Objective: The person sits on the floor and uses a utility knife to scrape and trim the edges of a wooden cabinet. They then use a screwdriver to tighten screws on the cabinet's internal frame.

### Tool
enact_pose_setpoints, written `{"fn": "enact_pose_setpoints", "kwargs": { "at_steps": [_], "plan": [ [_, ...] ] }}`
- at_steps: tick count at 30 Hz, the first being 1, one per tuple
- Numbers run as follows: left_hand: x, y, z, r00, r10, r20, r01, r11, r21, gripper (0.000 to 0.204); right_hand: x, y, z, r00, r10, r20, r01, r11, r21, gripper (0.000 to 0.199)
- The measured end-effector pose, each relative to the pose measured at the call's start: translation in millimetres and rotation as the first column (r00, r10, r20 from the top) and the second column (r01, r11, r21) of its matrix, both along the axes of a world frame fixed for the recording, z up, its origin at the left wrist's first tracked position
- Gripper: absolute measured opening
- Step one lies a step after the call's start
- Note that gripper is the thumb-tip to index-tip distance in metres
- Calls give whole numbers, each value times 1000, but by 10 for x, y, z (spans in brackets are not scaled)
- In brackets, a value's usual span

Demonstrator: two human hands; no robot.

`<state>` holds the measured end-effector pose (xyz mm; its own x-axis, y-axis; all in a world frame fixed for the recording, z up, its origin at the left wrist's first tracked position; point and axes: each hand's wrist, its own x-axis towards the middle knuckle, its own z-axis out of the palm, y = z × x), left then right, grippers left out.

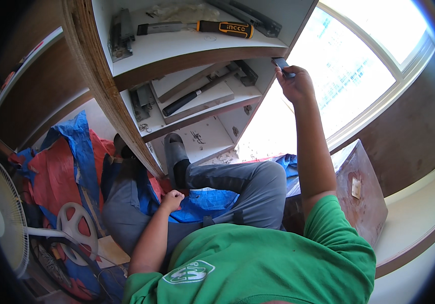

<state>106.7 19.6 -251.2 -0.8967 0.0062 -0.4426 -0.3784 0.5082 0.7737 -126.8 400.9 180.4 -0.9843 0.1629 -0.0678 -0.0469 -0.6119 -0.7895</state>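
Note:
My right hand (298,85) is raised at the right edge of a white cabinet (197,57) with brown-edged shelves. Its fingers are closed round a small dark flat block (284,67), which meets the cabinet's edge at the end of the upper shelf. The block's exact kind is unclear. My left hand (172,200) rests curled near my lap, with nothing visible in it. On the upper shelf lies a chisel (225,29) with a black and orange handle. A hammer (182,103) with a black grip lies across boards on the shelf below.
Metal drawer slides (122,38) lie on the shelves. Blue and red tarps (58,162) cover the floor. At left stand a white fan (2,218) and a white reel-like wheel (77,230). A brown box-like piece (359,190) is at right, below a bright window (329,66).

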Motion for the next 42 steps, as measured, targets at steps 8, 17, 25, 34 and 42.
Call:
{"fn": "enact_pose_setpoints", "kwargs": {
  "at_steps": [8, 17, 25, 34, 42],
  "plan": [
    [-11, -2, -30, 1000, -8, 0, 8, 1000, -19, 30, 10, -53, -116, 988, 5, -157, -55, 948, -313, 33],
    [-11, -5, -49, 999, -29, 23, 29, 1000, -11, 32, 92, -243, -110, 989, 31, -146, -67, 967, -247, 47],
    [-2, 3, 48, 1000, -24, 16, 24, 1000, -20, 32, 332, -267, -415, 994, 53, -94, -13, 923, 383, 49],
    [6, 35, 147, 999, -28, 33, 29, 999, -33, 30, 622, -243, -935, 690, 25, -723, 713, 145, 686, 53],
    [11, 31, 124, 999, -12, 46, 11, 1000, 26, 28, 625, -202, -970, 633, 49, -773, 767, 102, 634, 58]
  ]
}}
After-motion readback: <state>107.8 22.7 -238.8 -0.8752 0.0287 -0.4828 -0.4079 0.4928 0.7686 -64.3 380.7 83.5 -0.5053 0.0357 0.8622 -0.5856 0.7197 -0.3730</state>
